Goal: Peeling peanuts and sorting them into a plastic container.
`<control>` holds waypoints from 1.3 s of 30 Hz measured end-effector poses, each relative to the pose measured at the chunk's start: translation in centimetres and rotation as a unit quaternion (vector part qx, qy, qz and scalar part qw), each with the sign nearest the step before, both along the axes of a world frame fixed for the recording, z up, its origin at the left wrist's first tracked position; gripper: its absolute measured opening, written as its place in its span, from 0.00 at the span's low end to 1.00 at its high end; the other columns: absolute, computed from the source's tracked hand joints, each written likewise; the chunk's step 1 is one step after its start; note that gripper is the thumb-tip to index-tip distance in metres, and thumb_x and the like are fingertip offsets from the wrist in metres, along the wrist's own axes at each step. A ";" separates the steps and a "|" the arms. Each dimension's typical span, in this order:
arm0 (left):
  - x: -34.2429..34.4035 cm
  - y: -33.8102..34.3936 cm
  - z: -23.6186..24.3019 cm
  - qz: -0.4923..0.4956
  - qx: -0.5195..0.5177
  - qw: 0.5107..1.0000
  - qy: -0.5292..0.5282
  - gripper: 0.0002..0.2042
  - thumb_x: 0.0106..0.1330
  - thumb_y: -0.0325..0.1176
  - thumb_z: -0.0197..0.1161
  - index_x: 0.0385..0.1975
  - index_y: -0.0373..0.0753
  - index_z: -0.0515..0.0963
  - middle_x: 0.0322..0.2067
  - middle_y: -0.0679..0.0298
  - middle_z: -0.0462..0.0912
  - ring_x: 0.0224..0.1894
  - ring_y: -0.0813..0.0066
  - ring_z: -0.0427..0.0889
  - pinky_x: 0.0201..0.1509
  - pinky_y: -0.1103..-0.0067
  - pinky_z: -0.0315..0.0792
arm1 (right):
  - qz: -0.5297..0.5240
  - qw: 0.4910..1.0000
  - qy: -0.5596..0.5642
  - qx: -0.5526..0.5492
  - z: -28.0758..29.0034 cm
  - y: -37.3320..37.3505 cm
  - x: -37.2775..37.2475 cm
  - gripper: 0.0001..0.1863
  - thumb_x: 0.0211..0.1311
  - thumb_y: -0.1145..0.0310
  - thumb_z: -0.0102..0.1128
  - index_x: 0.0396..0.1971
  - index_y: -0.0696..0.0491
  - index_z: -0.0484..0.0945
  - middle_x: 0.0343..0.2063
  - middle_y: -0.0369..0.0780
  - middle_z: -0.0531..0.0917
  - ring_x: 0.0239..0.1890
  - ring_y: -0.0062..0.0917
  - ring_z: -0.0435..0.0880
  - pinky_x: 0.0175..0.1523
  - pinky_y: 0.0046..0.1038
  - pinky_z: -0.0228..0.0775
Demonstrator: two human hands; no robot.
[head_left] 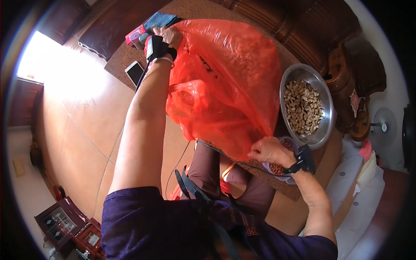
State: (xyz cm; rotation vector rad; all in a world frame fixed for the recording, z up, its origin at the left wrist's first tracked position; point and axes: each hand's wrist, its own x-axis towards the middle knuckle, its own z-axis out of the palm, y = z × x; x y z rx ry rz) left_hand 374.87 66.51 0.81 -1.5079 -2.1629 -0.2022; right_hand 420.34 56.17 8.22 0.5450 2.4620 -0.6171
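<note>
A large, crumpled red plastic bag point(225, 82) spreads across the speckled tabletop point(117, 65). At its far left corner my left hand point(170, 37) grips the plastic, partly hidden by a black wrist device, beside a pink box point(134, 34) and a blue cloth point(158, 21). My right hand point(269, 151) pinches the bag's near right edge. Just under that hand is a lavender bowl point(290, 178) of small reddish kernels, partly covered by wrist and bag. To its upper right sits a steel bowl point(328, 106) of pale broken shells or pieces.
A white phone point(135, 73) lies at the table's left. A dark wooden bench point(286, 19) borders the far side; a cushioned seat point(349, 190) and fan point(383, 125) are at right. My legs are below the table edge. A tiled floor point(78, 130) stretches left, with a dark cabinet point(58, 221).
</note>
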 end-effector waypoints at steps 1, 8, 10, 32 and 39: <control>0.0 0.6 0.1 -0.030 0.034 0.996 -0.080 0.11 0.50 0.37 0.51 0.28 0.48 0.81 0.25 0.61 0.81 0.36 0.60 0.76 0.45 0.64 0.62 | -0.049 0.990 0.109 -0.078 0.4 0.9 -1.1 0.15 0.52 0.60 0.53 0.23 0.58 0.79 0.23 0.48 0.80 0.29 0.37 0.80 0.36 0.33 0.70; 5.9 3.3 1.3 -0.121 0.065 0.932 -0.337 0.29 0.49 0.46 0.58 0.53 0.42 0.68 0.53 0.53 0.66 0.56 0.51 0.61 0.57 0.63 0.61 | -0.113 0.905 0.392 -0.119 -0.7 7.0 -11.3 0.20 0.54 0.63 0.56 0.44 0.60 0.73 0.43 0.51 0.76 0.44 0.34 0.77 0.47 0.29 0.69; 6.3 2.5 1.6 -0.167 0.137 0.925 -0.312 0.31 0.51 0.45 0.60 0.56 0.40 0.63 0.56 0.49 0.63 0.59 0.50 0.59 0.61 0.65 0.57 | -0.070 0.905 0.403 0.117 -1.4 9.6 -12.4 0.25 0.56 0.61 0.55 0.52 0.57 0.68 0.49 0.52 0.72 0.49 0.36 0.74 0.50 0.33 0.68; -1.7 -2.5 0.0 -0.183 0.211 0.293 -0.915 0.20 0.65 0.41 0.47 0.52 0.37 0.66 0.53 0.53 0.69 0.55 0.59 0.67 0.57 0.64 0.63 | -0.625 0.558 0.517 -0.174 -3.9 30.7 -4.6 0.27 0.53 0.50 0.52 0.48 0.52 0.71 0.45 0.40 0.78 0.29 0.25 0.79 0.32 0.26 0.68; -1.2 -6.9 8.5 -0.148 0.064 0.509 -0.845 0.23 0.65 0.41 0.48 0.56 0.36 0.62 0.52 0.54 0.70 0.52 0.61 0.72 0.53 0.71 0.69 | -0.530 0.609 0.563 0.175 -0.1 25.2 -1.4 0.23 0.57 0.48 0.52 0.34 0.56 0.78 0.18 0.37 0.80 0.12 0.19 0.72 0.17 0.21 0.58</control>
